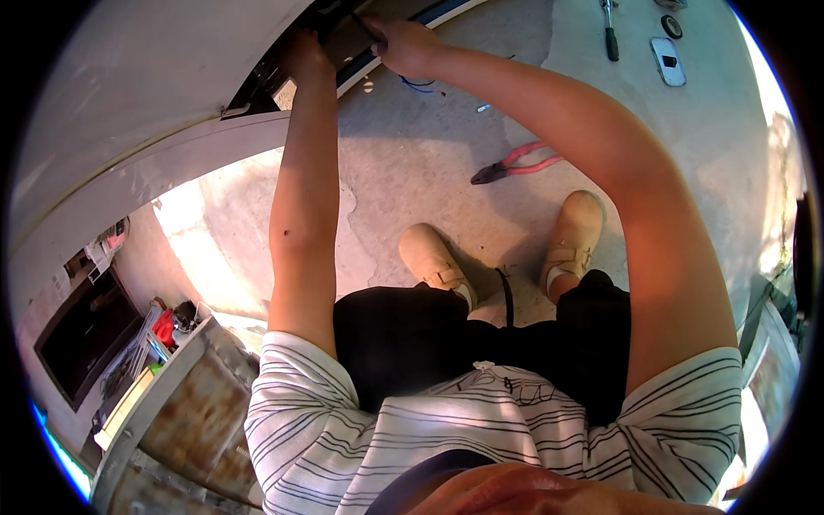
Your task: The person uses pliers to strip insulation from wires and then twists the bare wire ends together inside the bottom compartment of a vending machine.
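A large white panelled body [154, 77] with a dark opening fills the upper left. My left hand [305, 58] reaches into that opening; its fingers are lost in shadow, so I cannot tell what they touch. Just to the right, my right hand [405, 48] is closed, with a thin dark rod-like piece [364, 26] running from its fingers up into the opening. Beside it runs a white-edged strip [446, 12]. Below my right hand, thin blue and black wires [417, 84] lie over the floor.
Red-handled pliers [515, 165] lie on the concrete floor under my right forearm. Farther right are a black-handled tool [611, 39], a phone [668, 62] and a black ring-shaped roll [671, 27]. At lower left stands a rusty metal panel [193, 412] near a dark screen [86, 335].
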Action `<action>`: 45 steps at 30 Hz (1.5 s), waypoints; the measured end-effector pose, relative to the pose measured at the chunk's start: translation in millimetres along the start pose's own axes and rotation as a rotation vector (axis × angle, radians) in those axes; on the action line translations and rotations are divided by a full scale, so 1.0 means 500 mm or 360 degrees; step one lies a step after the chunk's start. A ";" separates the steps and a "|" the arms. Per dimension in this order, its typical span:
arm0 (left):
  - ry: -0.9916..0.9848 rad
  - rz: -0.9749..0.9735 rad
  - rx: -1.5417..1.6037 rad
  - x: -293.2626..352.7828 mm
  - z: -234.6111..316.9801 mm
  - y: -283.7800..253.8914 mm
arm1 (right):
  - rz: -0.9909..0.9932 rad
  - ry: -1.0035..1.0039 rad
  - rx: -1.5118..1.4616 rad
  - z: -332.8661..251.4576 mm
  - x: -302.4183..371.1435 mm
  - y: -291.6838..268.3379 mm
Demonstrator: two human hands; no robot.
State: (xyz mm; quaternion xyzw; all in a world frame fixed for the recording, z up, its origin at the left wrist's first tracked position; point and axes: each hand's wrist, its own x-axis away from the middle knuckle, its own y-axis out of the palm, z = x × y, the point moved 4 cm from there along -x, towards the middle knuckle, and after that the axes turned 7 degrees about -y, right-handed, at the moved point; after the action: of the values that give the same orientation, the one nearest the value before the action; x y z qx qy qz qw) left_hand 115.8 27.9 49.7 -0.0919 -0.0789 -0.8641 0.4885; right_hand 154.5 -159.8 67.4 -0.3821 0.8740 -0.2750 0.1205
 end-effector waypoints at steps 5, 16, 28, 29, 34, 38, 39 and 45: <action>0.0007 -0.0202 -0.0098 0.078 -0.063 -0.038 | -0.0022 0.0013 0.0087 -0.013 -0.001 0.020; 0.0351 -0.0197 -0.0600 0.077 -0.063 -0.024 | 0.0069 0.0083 0.0051 -0.011 0.000 0.022; 0.0847 0.0175 -0.0653 0.025 -0.005 -0.041 | -0.0005 -0.0081 0.0001 -0.026 0.000 0.021; 0.0565 0.0064 -0.0438 0.061 -0.014 -0.031 | -0.0017 -0.0096 -0.0014 -0.025 0.005 0.012; -0.0458 -0.0119 0.0038 0.135 -0.037 -0.038 | -0.0103 -0.0098 0.0161 -0.040 0.020 0.010; -0.0591 -0.0348 -0.0035 0.126 -0.019 -0.046 | -0.0085 -0.0127 0.0091 -0.041 0.015 0.043; -0.0639 -0.0368 0.0006 0.117 -0.018 -0.059 | -0.0199 -0.0158 0.0115 -0.056 0.009 0.051; -0.0777 -0.0417 0.0276 0.111 -0.046 -0.103 | -0.0812 0.0394 -0.0851 -0.072 0.009 0.091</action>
State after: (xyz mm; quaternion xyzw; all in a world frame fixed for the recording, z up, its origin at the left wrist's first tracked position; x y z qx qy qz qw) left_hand 41.5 3.0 37.9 -0.2441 -0.2788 -0.8623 0.3452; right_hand 108.7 -123.8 70.8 -0.5691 0.7996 -0.1025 -0.1620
